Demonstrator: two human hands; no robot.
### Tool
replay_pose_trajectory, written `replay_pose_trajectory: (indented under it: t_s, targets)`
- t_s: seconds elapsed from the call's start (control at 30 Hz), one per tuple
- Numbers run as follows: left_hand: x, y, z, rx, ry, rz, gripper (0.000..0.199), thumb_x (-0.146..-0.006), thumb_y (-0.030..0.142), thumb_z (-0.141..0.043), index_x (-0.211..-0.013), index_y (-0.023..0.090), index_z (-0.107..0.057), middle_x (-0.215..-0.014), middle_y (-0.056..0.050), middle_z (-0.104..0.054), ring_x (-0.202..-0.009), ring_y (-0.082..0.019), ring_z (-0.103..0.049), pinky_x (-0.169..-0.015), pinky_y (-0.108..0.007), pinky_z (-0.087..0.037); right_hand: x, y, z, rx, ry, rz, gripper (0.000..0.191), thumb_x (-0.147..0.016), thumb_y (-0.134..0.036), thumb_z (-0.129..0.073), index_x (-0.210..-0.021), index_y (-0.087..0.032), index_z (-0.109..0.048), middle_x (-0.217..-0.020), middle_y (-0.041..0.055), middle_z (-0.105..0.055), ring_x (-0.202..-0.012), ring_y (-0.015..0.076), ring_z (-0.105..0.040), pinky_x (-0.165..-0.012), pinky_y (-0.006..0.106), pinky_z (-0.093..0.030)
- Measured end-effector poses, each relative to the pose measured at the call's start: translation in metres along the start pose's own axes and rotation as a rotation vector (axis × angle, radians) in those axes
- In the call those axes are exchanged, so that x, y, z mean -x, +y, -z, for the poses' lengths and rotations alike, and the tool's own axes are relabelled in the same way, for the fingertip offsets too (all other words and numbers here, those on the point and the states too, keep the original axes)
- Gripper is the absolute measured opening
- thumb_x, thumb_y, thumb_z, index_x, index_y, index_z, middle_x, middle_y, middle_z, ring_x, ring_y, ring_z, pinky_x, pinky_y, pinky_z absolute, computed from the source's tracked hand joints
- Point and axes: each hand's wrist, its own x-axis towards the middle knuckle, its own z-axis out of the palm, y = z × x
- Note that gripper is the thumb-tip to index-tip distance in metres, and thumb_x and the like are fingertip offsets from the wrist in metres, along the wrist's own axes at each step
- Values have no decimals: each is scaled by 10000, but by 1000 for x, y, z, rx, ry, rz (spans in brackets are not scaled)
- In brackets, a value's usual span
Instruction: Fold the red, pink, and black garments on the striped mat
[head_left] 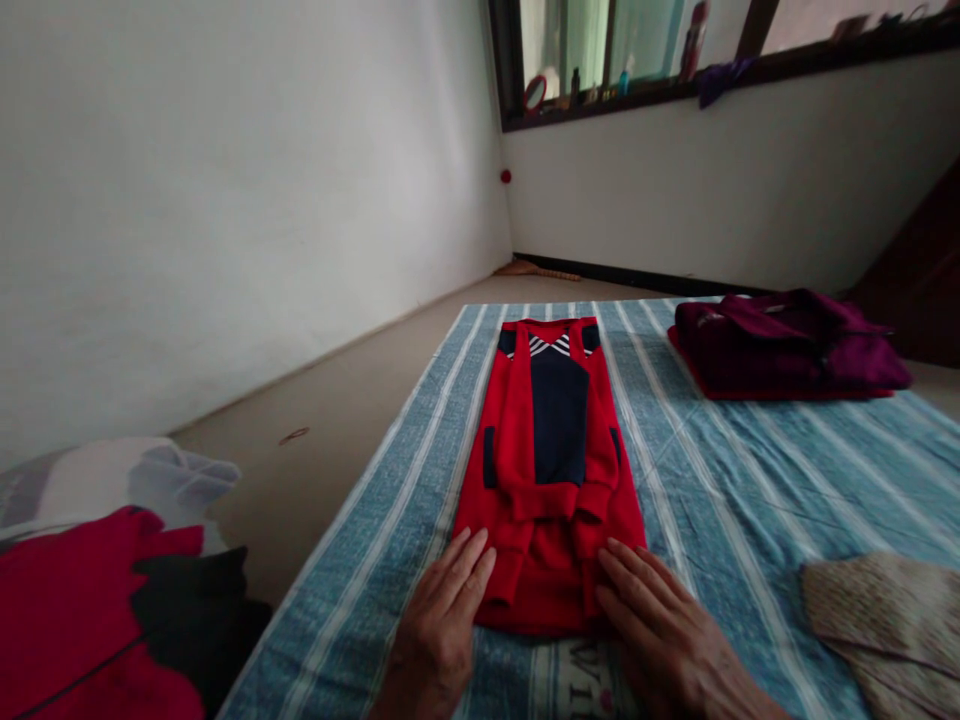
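Observation:
A red and navy long-sleeved garment (559, 420) lies on the striped blue sheet (405, 440), its sides and sleeves folded inward into a long narrow shape. White chevron stripes show near its far end. My left hand (442, 620) rests on the near left edge of the garment, fingers extended and pointing away from me. On the near right edge lies my right hand (660, 610), its fingers also stretched out flat. Neither hand grips the cloth.
Folded purple clothing (787, 345) sits on a red piece at the back right. Beige knitted cloth (889, 620) lies at the near right. Red clothes (82, 610) and dark cloth are heaped low at the left. A window sill (600, 105) holds bottles and a mirror.

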Motion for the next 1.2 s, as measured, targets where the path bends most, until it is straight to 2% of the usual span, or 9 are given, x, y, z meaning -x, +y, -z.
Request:
replay_pose_trajectory:
  t_s: [0.13,0.23,0.3,0.43,0.53,0.73,0.9,1.0,1.2]
  targets:
    - [-1,-9,15,67,-97,-83,548,-812,38,-423,-1344,154,-480,-1419,-95,-477,-1334,-233,-403,-1034,-356,-461,-2,9,21,-55,-78,39,506,-780,-134,-498,-1285,-142,-531,-1362,127,-528,-1345,266,-372,-1004,405,-458]
    - [-2,-19,29,98,-209,-125,672,-770,14,-409,-1418,187,-388,-1485,-74,-389,-1355,-231,-370,-1049,-371,-446,0,17,39,-66,-150,44,557,-799,-111,-469,-1354,-167,-474,-1395,107,-497,-1346,234,-374,-1009,371,-453]
    - [-4,-27,34,98,-250,-128,736,-753,-14,-375,-1455,195,-319,-1498,-70,-368,-1357,-222,-367,-1058,-376,-436,4,22,43,-55,-180,33,581,-827,-95,-435,-1401,-184,-420,-1420,100,-469,-1346,220,-374,-1014,360,-446]
    - [-10,-40,34,93,-281,-160,735,-758,-23,-345,-1465,173,-296,-1490,-83,-379,-1355,-224,-367,-1071,-379,-421,12,31,33,-50,-164,-13,616,-855,-93,-377,-1463,-165,-316,-1472,132,-384,-1369,259,-328,-1019,420,-433]
    - [-17,-47,32,47,-294,-230,701,-776,-40,-328,-1449,158,-329,-1469,-93,-413,-1357,-221,-365,-1065,-376,-427,10,36,26,-69,-190,-16,598,-882,-86,-353,-1470,-179,-299,-1482,129,-370,-1378,258,-310,-1039,441,-413]
    - [-28,-60,23,-2,-272,-365,560,-888,27,-319,-1432,151,-354,-1436,-110,-454,-1356,-226,-365,-1047,-384,-434,-8,45,26,-37,-290,80,540,-934,-122,-376,-1465,-188,-305,-1473,141,-383,-1395,270,-266,-1053,488,-391]
    - [-41,-72,14,-17,-238,-466,501,-930,76,-309,-1421,154,-373,-1439,-111,-451,-1367,-232,-344,-1065,-388,-410,-21,48,19,-62,-241,139,526,-933,-147,-419,-1451,-177,-329,-1482,155,-363,-1405,293,-230,-1069,522,-354]
    - [-51,-80,9,4,-218,-478,485,-944,83,-296,-1416,164,-374,-1429,-104,-465,-1361,-210,-358,-1078,-383,-391,-27,54,13,-103,-208,153,543,-929,-155,-438,-1456,-182,-310,-1491,159,-346,-1406,287,-225,-1071,530,-344]
    - [-75,-89,1,51,-306,-515,503,-941,81,-306,-1425,209,-356,-1438,-88,-454,-1359,-204,-363,-1102,-409,-346,-40,77,4,-191,-222,160,612,-900,-193,-471,-1473,-200,-257,-1487,151,-358,-1403,266,-239,-1086,531,-311]
